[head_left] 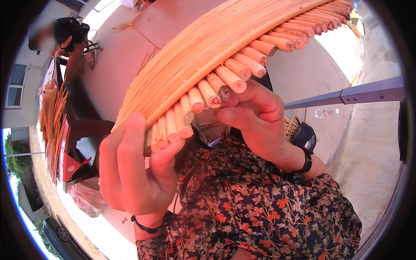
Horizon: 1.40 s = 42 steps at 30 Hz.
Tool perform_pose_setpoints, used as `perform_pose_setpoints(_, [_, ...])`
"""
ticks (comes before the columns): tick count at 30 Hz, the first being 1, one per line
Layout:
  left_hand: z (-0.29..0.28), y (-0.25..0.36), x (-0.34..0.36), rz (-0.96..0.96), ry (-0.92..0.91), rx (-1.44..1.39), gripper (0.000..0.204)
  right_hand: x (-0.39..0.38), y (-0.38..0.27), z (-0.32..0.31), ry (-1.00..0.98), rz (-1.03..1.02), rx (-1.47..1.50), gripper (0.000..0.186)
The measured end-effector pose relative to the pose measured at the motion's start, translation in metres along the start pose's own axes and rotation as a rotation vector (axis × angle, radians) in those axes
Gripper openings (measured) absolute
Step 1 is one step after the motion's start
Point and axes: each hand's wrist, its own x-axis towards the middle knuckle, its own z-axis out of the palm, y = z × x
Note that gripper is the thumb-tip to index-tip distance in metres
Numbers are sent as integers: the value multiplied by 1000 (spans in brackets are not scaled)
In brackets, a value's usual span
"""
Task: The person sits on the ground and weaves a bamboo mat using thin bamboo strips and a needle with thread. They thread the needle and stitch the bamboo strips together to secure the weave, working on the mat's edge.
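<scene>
A curved wicker panel [203,54] of thin tan strands is held up before me. A smooth, thicker rod [232,54] runs along its near edge. Below that rod sticks out a row of short, round, cut stick ends [234,79], a few of them darkened. My left hand [134,169] is closed on the panel's near left corner, fingers on top and thumb under the stick ends. With thumb and fingers bent together, my right hand [260,121] grips the stick ends near the middle; its fingertips are partly hidden behind them.
At left, a bundle of reddish-brown sticks [53,125] lies by a dark bench frame [89,130]. Another person [71,37] is at the far left. A grey metal bar [346,94] crosses at right, with a clear plastic bottle [326,113] on the floor below. More thin sticks [291,126] lie behind my right wrist.
</scene>
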Motion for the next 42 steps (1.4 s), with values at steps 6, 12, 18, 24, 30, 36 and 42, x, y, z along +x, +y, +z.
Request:
perform_pose_setpoints(6, [-1, 2, 11, -70, 51, -31, 32, 17, -5, 1, -65, -82, -105, 8])
perform_pose_setpoints(12, [1, -1, 13, -85, 89, -84, 36, 26, -11, -3, -121, -326, -353, 14])
perform_pose_setpoints(18, [0, 0, 20, -106, 88, -75, 35, 32, -26, 5, -154, -571, -635, 26])
perform_pose_setpoints(24, [-1, -1, 22, -118, 94, -61, 33, 39, -21, 17, -187, -695, -646, 34])
perform_pose_setpoints(30, [-1, -7, 24, -127, 127, -63, 33, 38, -23, 18, -203, -573, -636, 28])
perform_pose_setpoints(36, [-4, -9, 25, -170, 117, -68, 33, 42, -23, 24, -308, -789, -730, 24])
perform_pose_setpoints(42, [-4, -11, 25, -154, 111, -87, 32, 56, -21, 27, -347, -913, -690, 20])
